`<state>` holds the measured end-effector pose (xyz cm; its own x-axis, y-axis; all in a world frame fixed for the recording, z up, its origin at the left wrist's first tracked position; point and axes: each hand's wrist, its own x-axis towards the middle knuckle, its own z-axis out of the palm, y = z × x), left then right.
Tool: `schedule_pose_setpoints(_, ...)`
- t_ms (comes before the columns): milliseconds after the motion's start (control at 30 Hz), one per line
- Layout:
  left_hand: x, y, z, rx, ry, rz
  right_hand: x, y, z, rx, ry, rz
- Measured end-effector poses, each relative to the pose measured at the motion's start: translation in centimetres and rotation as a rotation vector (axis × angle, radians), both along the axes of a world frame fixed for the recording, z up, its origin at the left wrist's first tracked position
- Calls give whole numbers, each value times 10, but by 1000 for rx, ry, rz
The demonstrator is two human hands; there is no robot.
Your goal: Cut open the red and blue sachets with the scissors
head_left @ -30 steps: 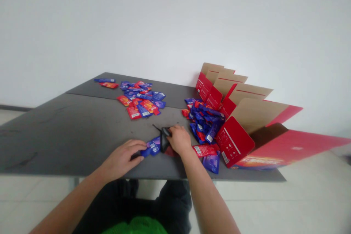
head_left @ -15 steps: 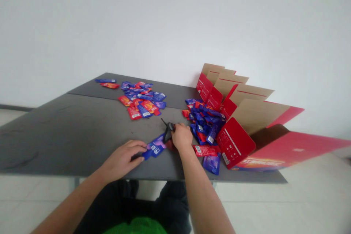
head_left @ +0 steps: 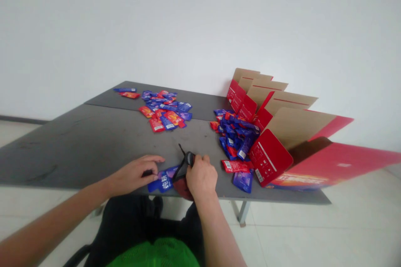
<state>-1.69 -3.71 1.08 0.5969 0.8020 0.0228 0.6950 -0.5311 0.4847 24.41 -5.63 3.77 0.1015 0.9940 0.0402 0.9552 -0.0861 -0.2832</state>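
My right hand [head_left: 201, 177] grips black scissors [head_left: 188, 159] near the table's front edge, with thin dark parts sticking out above and below it. A dark red sachet [head_left: 182, 189] lies partly under that hand. A blue sachet [head_left: 163, 180] lies between my hands and reaches the scissors. My left hand [head_left: 134, 172] rests beside the blue sachet, fingers curled around something small and dark that I cannot make out. The lower part of the scissors is hidden by my right hand.
A red cardboard box [head_left: 269, 156] with tan inner flaps lies open on its side at the right. Blue and red sachets are heaped at its mouth [head_left: 234, 135] and scattered at the back [head_left: 164, 110] of the dark grey table [head_left: 94, 150].
My right hand has moved nearer me and the front table edge, and the scissors have turned with it. The blue sachet has shifted left. The whole view has tilted slightly.
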Motion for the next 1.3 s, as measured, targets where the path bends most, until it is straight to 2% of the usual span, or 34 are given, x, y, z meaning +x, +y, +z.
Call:
schedule_pose_setpoints(167, -38, 9, 31, -94, 222, 30, 3, -29, -2, 16, 96, -19)
schedule_pose_setpoints(267, -49, 6, 43, -170, 309, 22, 1, -43, -3, 86, 106, 175)
schedule_pose_setpoints(367, -47, 0, 43, -180, 323, 39, -12, -37, -2, 105, 72, 335)
schedule_pose_setpoints(533, -35, -6, 28, -100, 237, 92, -33, -9, -2, 44, 52, 293)
schedule_pose_setpoints(633, -34, -10, 19, -66, 214, 158, -25, -6, -6, 45, 131, 313)
schedule_pose_setpoints(700, -40, -13, 18, -59, 204, 154, -13, -8, -9, 68, 191, 319)
schedule_pose_setpoints(767, -51, -12, 24, -80, 206, 91, 1, -11, -12, 92, 238, 302)
schedule_pose_setpoints(867, -65, -5, 44, -165, 294, 22, 16, -14, -15, 114, 314, 210)
schedule_pose_setpoints(1000, -62, 5, 65, -189, 381, 70, 22, -15, -18, 150, 400, 85)
schedule_pose_setpoints(1167, -36, 2, 66, -175, 310, 19, 19, -17, -19, 146, 384, 98)
schedule_pose_setpoints(1300, -30, -1, 70, -221, 257, -38, 19, -18, -19, 162, 369, 107)
